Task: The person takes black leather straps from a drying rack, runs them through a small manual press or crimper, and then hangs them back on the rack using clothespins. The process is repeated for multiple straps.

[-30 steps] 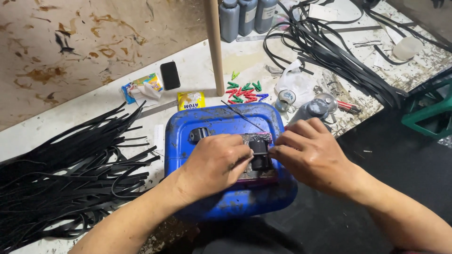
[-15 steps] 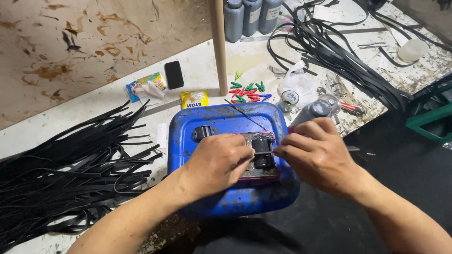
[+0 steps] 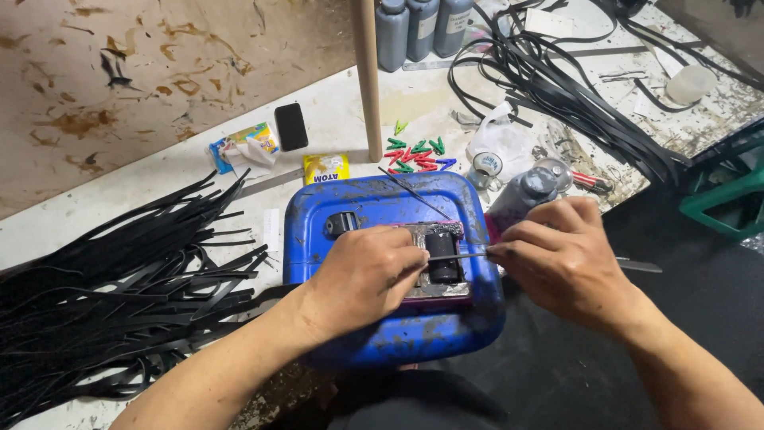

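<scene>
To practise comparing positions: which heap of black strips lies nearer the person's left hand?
The flat heap of black strips beside the left hand; the other, tangled heap lies far back.

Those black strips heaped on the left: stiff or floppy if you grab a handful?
Probably floppy: the black strips curve, loop and drape over each other on the white table. Likely light singly, being thin and flat. The tangled pile would probably drag neighbours along.

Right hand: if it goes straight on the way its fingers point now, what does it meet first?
Probably the left hand. The right hand points left along the thin strip, across the black roller between them; depth is unclear.
</scene>
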